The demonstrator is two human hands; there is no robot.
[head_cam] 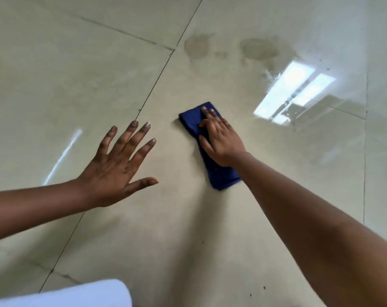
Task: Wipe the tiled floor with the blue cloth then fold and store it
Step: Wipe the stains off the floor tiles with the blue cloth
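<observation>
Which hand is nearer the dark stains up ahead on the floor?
Right. The right hand presses flat on the cloth, just below the stains. The left hand is spread over bare floor, further back and off to the left.

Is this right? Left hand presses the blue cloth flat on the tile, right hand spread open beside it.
Hands are swapped. The head view shows the right hand pressing the blue cloth flat on the tile, while the left hand, fingers spread, is open beside it and clear of the cloth.
</observation>
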